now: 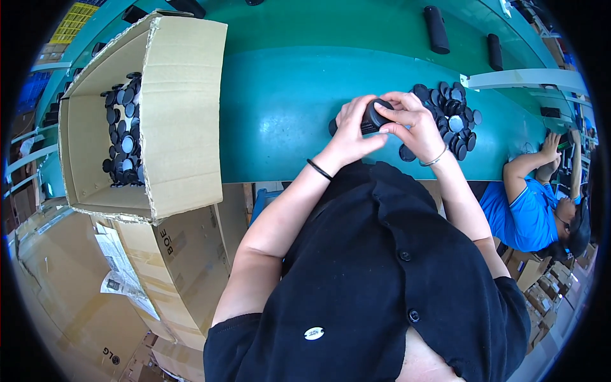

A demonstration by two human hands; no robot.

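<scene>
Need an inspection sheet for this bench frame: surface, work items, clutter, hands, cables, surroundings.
Surface: green bench top, smooth, with a white rail at its right end.
Work items: black cylindrical part held in both hands; pile of black round caps on the bench beside the right hand.
Clutter: two black cylinders at the far edge.
Hands: left hand and right hand both grip the cylindrical part.
Cables: nothing seen.
Surroundings: open cardboard box with more black caps on the left; stacked cartons below it; a person in a blue shirt on the right.
</scene>
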